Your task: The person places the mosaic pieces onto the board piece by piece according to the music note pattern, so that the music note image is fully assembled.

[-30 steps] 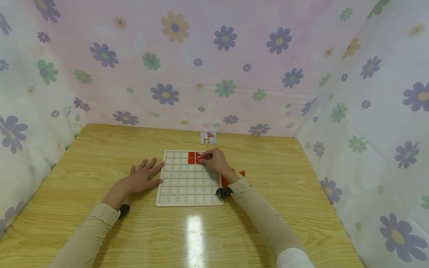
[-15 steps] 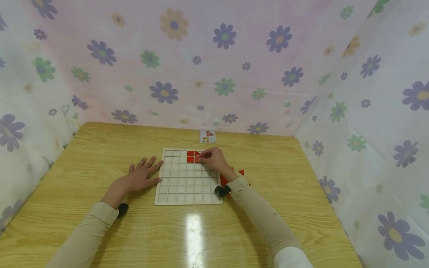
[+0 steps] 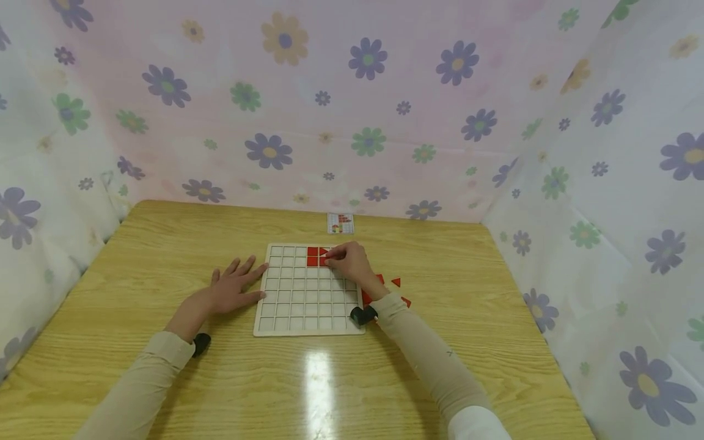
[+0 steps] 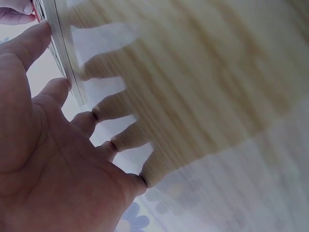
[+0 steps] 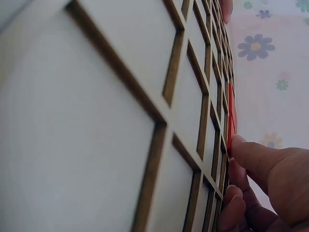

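A white grid board with raised lines lies on the wooden table. Several red pieces fill cells near its far edge, among them a red square tile and a red triangle tile. My right hand reaches over the board's far right part, thumb and index finger pinching another red square tile at its cell. The right wrist view has the thumb tip on the red piece, the other fingers bent below. My left hand lies spread, its thumb and index fingertips at the board's left edge.
Loose red pieces lie right of the board, partly under the right wrist, with a red triangle apart from them. A small printed card sits behind the board. Flowered cloth hangs around the table.
The tile at my right fingertips looked paler half a second ago and is now as dark as its neighbours. My right forearm has shifted slightly left, baring more red pieces. The left hand stays put.
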`<state>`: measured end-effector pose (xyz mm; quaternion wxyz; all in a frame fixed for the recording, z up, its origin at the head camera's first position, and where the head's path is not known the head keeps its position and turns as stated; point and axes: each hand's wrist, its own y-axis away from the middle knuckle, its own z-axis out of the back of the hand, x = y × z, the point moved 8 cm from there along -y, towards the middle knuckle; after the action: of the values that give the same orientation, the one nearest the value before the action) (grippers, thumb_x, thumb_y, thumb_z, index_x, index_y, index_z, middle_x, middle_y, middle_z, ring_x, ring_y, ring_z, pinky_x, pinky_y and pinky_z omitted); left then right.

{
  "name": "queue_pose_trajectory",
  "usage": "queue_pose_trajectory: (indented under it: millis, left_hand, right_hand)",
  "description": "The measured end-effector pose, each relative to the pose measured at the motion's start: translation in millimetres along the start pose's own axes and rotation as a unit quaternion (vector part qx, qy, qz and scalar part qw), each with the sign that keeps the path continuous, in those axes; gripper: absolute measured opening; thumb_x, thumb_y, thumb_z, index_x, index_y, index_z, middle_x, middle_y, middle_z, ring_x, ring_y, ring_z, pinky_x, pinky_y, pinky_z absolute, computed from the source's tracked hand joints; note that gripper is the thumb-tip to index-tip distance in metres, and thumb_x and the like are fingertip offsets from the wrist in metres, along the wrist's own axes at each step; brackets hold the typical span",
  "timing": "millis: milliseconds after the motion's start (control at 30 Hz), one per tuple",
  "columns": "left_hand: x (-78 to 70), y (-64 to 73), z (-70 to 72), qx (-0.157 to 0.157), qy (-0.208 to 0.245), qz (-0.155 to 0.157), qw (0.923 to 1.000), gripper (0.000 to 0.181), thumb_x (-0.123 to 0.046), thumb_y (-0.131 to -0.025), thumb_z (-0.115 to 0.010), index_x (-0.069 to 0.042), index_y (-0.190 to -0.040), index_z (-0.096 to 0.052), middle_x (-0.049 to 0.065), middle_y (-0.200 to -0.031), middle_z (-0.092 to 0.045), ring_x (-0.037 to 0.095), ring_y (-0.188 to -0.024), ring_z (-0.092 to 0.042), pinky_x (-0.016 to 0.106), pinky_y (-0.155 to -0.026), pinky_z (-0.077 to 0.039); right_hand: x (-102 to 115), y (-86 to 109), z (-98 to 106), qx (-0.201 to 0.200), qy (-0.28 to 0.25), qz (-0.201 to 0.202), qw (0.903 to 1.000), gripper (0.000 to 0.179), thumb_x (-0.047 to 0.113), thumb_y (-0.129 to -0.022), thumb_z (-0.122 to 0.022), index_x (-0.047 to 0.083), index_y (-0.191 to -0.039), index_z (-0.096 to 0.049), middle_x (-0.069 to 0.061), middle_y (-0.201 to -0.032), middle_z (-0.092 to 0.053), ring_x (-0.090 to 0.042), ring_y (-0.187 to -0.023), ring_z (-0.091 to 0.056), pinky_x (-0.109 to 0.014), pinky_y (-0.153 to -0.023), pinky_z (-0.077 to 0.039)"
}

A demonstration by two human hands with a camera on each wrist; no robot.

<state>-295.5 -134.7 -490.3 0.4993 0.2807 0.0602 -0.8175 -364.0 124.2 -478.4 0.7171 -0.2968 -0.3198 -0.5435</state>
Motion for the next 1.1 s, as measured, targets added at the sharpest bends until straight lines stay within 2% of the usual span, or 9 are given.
queue_pose_trajectory:
  millis: [133, 433, 600, 733, 833, 933, 1000, 1100]
  left_hand:
    - [-0.8, 0.9, 0.7, -0.003, 0.006, -0.002, 1.0, 0.074, -0.047, -0.103, -0.056, -0.011, -0.162, -0.028, 0.026, -0.168, -0.01, 0.057, -0.151, 0.0, 0.081, -0.109, 0.002]
    - [0.3, 0.2, 0.9, -0.007, 0.014, -0.005, 0.9999, 0.074, -0.048, -0.103, -0.056, -0.012, -0.162, -0.028, 0.026, -0.168, -0.009, 0.057, -0.151, 0.0, 0.082, -0.108, 0.002]
    - [3.1, -0.7, -1.0, -0.006, 0.011, -0.002, 0.9999, 0.075, -0.048, -0.103, -0.056, -0.012, -0.163, -0.027, 0.026, -0.168, -0.008, 0.057, -0.151, 0.001, 0.082, -0.108, 0.003]
    - [3.5, -1.2, -0.3, -0.008, 0.011, 0.0, 0.9999, 0.075, -0.048, -0.103, -0.056, -0.013, -0.162, -0.028, 0.025, -0.168, -0.009, 0.057, -0.151, 0.001, 0.082, -0.108, 0.003]
    - [2.7, -1.1, 0.0, -0.006, 0.017, 0.0, 0.9998, 0.075, -0.048, -0.103, -0.057, -0.012, -0.162, -0.028, 0.026, -0.168, -0.009, 0.057, -0.151, 0.001, 0.082, -0.108, 0.002]
    - [1.6, -0.9, 0.3, -0.006, 0.022, 0.001, 0.9997, 0.074, -0.047, -0.103, -0.057, -0.012, -0.162, -0.029, 0.025, -0.168, -0.01, 0.057, -0.151, 0.001, 0.082, -0.108, 0.002]
    - [0.3, -0.4, 1.0, -0.006, 0.024, 0.001, 0.9997, 0.074, -0.046, -0.103, -0.057, -0.012, -0.162, -0.029, 0.026, -0.168, -0.01, 0.057, -0.151, 0.001, 0.083, -0.108, 0.002]
    - [-0.6, -0.1, 1.6, -0.006, 0.022, 0.001, 0.9997, 0.073, -0.045, -0.103, -0.057, -0.011, -0.162, -0.029, 0.026, -0.168, -0.01, 0.057, -0.151, 0.001, 0.083, -0.107, 0.002]
  right_hand:
    - [-1, 0.8, -2, 0.001, 0.008, -0.001, 1.0, 0.011, 0.01, -0.094, -0.074, 0.004, -0.102, -0.08, -0.011, -0.099, -0.077, -0.023, -0.087, -0.071, -0.036, -0.08, -0.058]
    - [1, 3.9, -4, -0.01, 0.001, 0.005, 0.9999, 0.013, 0.009, -0.095, -0.072, 0.001, -0.105, -0.076, -0.012, -0.096, -0.075, -0.023, -0.085, -0.069, -0.034, -0.077, -0.057]
    - [1, 7.3, -3, 0.006, -0.026, -0.019, 0.9995, 0.02, 0.007, -0.095, -0.072, -0.003, -0.112, -0.074, -0.017, -0.102, -0.074, -0.029, -0.093, -0.07, -0.037, -0.083, -0.058]
    - [-6, 7.0, 1, 0.032, -0.065, -0.048, 0.9962, 0.032, 0.01, -0.098, -0.069, -0.005, -0.126, -0.068, -0.02, -0.113, -0.073, -0.03, -0.1, -0.07, -0.036, -0.083, -0.059]
    - [-16, 4.2, 6, 0.057, -0.103, -0.064, 0.991, 0.041, 0.016, -0.101, -0.066, -0.002, -0.138, -0.06, -0.02, -0.12, -0.071, -0.026, -0.098, -0.07, -0.031, -0.076, -0.058]
    - [-24, 0.9, 17, 0.068, -0.133, -0.055, 0.9873, 0.043, 0.017, -0.105, -0.059, 0.0, -0.144, -0.055, -0.021, -0.123, -0.07, -0.027, -0.095, -0.07, -0.026, -0.069, -0.055]
    - [-27, -0.3, 28, 0.061, -0.137, -0.037, 0.988, 0.041, 0.015, -0.106, -0.056, 0.0, -0.144, -0.054, -0.022, -0.123, -0.07, -0.03, -0.096, -0.069, -0.025, -0.064, -0.051]
    - [-35, -1.2, 44, 0.036, -0.115, -0.021, 0.9925, 0.038, 0.014, -0.106, -0.056, -0.001, -0.141, -0.058, -0.021, -0.12, -0.071, -0.032, -0.097, -0.068, -0.025, -0.064, -0.05]
